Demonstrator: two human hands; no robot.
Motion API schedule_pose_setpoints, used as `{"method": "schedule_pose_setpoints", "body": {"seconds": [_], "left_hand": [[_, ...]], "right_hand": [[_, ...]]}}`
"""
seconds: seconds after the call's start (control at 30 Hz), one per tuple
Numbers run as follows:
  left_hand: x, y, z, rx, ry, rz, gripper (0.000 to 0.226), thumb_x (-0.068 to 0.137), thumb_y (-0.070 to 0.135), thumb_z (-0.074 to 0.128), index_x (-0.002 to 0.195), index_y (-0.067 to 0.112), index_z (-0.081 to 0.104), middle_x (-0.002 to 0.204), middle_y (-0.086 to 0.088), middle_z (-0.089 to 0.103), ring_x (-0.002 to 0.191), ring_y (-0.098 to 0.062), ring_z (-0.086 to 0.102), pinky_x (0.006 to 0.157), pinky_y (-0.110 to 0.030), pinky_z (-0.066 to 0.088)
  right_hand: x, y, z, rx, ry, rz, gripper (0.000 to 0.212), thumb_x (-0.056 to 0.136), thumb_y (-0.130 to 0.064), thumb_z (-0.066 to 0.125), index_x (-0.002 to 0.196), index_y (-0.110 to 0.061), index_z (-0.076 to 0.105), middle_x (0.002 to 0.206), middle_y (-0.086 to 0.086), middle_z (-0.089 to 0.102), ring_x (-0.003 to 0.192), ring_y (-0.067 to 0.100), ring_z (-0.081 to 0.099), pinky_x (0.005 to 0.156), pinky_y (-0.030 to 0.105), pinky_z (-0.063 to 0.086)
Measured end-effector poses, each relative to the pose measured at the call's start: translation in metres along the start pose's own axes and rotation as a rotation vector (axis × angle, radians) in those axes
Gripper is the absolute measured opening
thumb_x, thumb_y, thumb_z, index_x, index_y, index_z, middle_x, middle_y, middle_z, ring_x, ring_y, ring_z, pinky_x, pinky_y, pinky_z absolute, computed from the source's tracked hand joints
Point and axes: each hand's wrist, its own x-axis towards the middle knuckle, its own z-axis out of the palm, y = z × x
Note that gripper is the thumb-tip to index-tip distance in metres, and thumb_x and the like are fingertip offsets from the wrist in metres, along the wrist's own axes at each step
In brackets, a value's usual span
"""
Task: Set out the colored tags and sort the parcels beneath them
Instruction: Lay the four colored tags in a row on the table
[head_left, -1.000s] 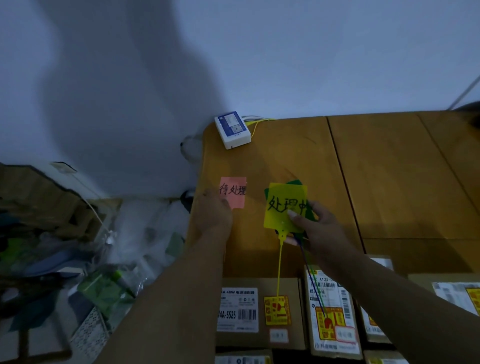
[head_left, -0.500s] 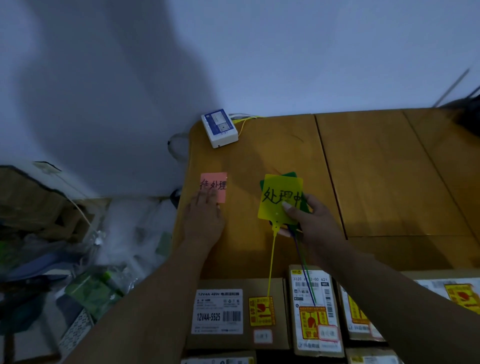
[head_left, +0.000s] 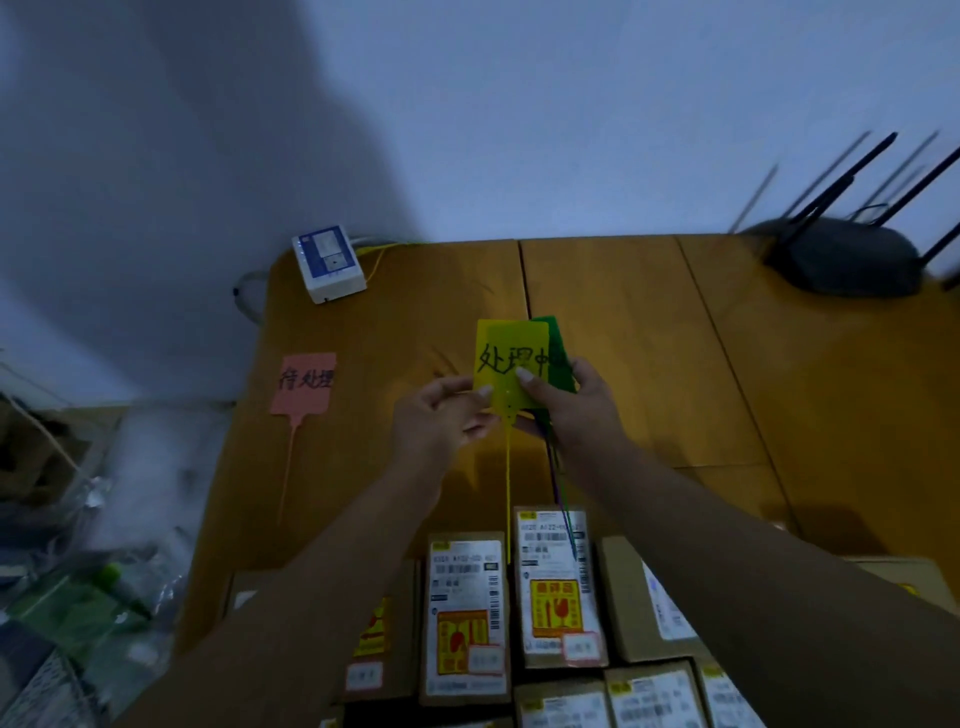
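Parcels (head_left: 561, 587) before tags (head_left: 511, 358) on table (head_left: 623, 338)

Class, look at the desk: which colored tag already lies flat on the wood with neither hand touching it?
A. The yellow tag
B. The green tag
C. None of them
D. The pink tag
D: the pink tag lies alone on the desk's left side, while both the left hand and right hand hold the yellow tag with the green tag behind it.
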Motion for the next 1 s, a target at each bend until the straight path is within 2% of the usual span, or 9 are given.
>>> {"method": "schedule_pose_setpoints", "body": {"seconds": [0.1, 0.2, 0.33, 0.47, 0.63, 0.77, 0.83, 0.9, 1.0], "left_hand": [[-0.001, -0.007, 0.020, -0.084, 0.023, -0.005, 0.017, 0.089, 0.008, 0.078, 0.104, 0.010, 0.071, 0.086, -0.007, 0.081, 0.079, -0.022, 0.080, 0.063, -0.023, 0.060], [0.001, -0.015, 0.038, -0.094, 0.042, 0.014, 0.014, 0.092, 0.009, 0.075, 0.106, 0.010, 0.073, 0.080, -0.005, 0.081, 0.077, -0.018, 0.080, 0.061, -0.022, 0.060], [0.008, -0.020, 0.057, -0.083, 0.089, -0.002, 0.019, 0.094, 0.005, 0.071, 0.113, 0.006, 0.071, 0.084, -0.014, 0.078, 0.068, -0.016, 0.078, 0.060, -0.022, 0.061], [0.028, -0.026, 0.069, -0.050, 0.128, -0.007, 0.024, 0.096, 0.001, 0.067, 0.119, 0.000, 0.068, 0.091, -0.021, 0.074, 0.058, -0.012, 0.075, 0.060, -0.022, 0.061], [0.066, -0.035, 0.079, -0.027, 0.217, -0.023, 0.023, 0.097, -0.003, 0.063, 0.120, -0.004, 0.065, 0.101, -0.027, 0.068, 0.048, -0.009, 0.071, 0.050, -0.019, 0.056], [0.091, -0.051, 0.086, 0.049, 0.298, -0.055, 0.021, 0.098, -0.003, 0.062, 0.118, -0.003, 0.066, 0.096, -0.021, 0.070, 0.042, -0.006, 0.067, 0.045, -0.017, 0.054], [0.101, -0.060, 0.088, 0.086, 0.344, -0.057, 0.019, 0.097, -0.003, 0.062, 0.116, -0.003, 0.066, 0.078, -0.015, 0.071, 0.038, -0.006, 0.065, 0.042, -0.016, 0.053], [0.107, -0.066, 0.089, 0.182, 0.387, -0.030, 0.018, 0.098, -0.001, 0.062, 0.115, -0.003, 0.067, 0.060, -0.008, 0.069, 0.039, -0.008, 0.065, 0.047, -0.021, 0.057], [0.108, -0.068, 0.086, 0.453, 0.411, 0.051, 0.023, 0.095, 0.006, 0.064, 0.117, 0.002, 0.070, 0.076, -0.015, 0.074, 0.063, -0.027, 0.076, 0.074, -0.043, 0.065]], "right_hand": [[0.009, -0.010, -0.023, 0.035, -0.016, 0.010, 0.019, 0.096, -0.014, 0.074, 0.112, -0.013, 0.063, 0.106, 0.007, 0.075, 0.080, 0.018, 0.077, 0.060, 0.033, 0.066], [0.015, -0.015, -0.044, 0.087, -0.041, 0.042, 0.022, 0.100, -0.014, 0.070, 0.120, -0.010, 0.061, 0.108, 0.007, 0.074, 0.078, 0.019, 0.078, 0.063, 0.036, 0.067], [0.022, -0.018, -0.072, 0.144, -0.054, 0.077, 0.020, 0.103, -0.008, 0.064, 0.123, -0.008, 0.061, 0.111, 0.014, 0.075, 0.083, 0.026, 0.077, 0.060, 0.035, 0.067], [0.032, -0.019, -0.100, 0.146, -0.061, 0.079, 0.017, 0.103, -0.006, 0.062, 0.119, -0.012, 0.061, 0.106, 0.011, 0.075, 0.078, 0.021, 0.079, 0.058, 0.034, 0.066], [0.039, -0.012, -0.126, 0.151, -0.024, 0.089, 0.026, 0.102, -0.007, 0.064, 0.128, -0.009, 0.060, 0.113, 0.013, 0.074, 0.090, 0.026, 0.077, 0.059, 0.033, 0.066], [0.044, -0.007, -0.139, 0.146, -0.010, 0.097, 0.027, 0.102, -0.007, 0.064, 0.129, -0.008, 0.060, 0.117, 0.015, 0.073, 0.094, 0.028, 0.076, 0.058, 0.031, 0.065], [0.046, -0.006, -0.142, 0.136, -0.004, 0.109, 0.032, 0.102, -0.007, 0.064, 0.134, -0.005, 0.059, 0.120, 0.017, 0.072, 0.098, 0.029, 0.076, 0.060, 0.033, 0.066], [0.048, -0.005, -0.145, 0.124, 0.002, 0.122, 0.035, 0.102, -0.008, 0.065, 0.136, -0.004, 0.058, 0.121, 0.016, 0.072, 0.100, 0.029, 0.075, 0.064, 0.036, 0.068], [0.050, -0.006, -0.146, 0.115, -0.001, 0.131, 0.030, 0.102, -0.010, 0.065, 0.132, -0.009, 0.060, 0.117, 0.011, 0.072, 0.098, 0.026, 0.076, 0.068, 0.040, 0.068]]}}
